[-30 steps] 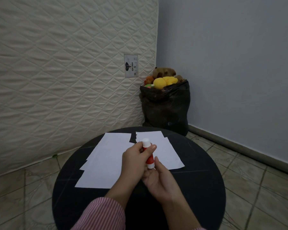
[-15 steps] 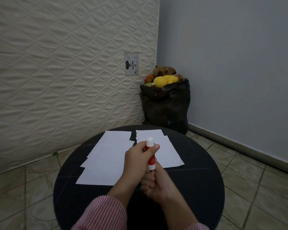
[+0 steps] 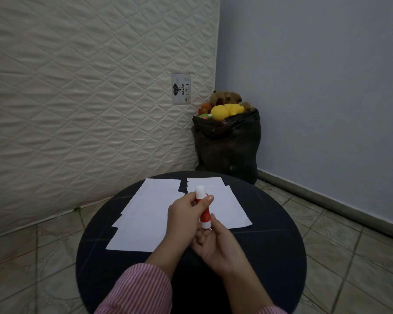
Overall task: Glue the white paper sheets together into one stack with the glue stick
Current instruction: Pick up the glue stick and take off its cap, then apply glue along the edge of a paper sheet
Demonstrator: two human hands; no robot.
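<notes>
A red glue stick [image 3: 204, 211] with a white cap stands nearly upright above the round black table [image 3: 270, 245]. My left hand [image 3: 184, 214] grips its upper red body just under the cap. My right hand [image 3: 216, 245] holds its white base from below. White paper sheets lie on the table in two overlapping groups: a left group [image 3: 143, 214] fanned out with stepped edges, and a right group [image 3: 227, 205] partly hidden behind my hands.
A quilted cream mattress [image 3: 89, 98] leans against the wall at left. A black bag [image 3: 227, 146] full of plush toys stands in the corner behind the table. Tiled floor surrounds the table.
Both hands have stayed on the glue stick, shifting it slightly; the right-hand fingers have changed their hold at its base. The papers have not moved.
</notes>
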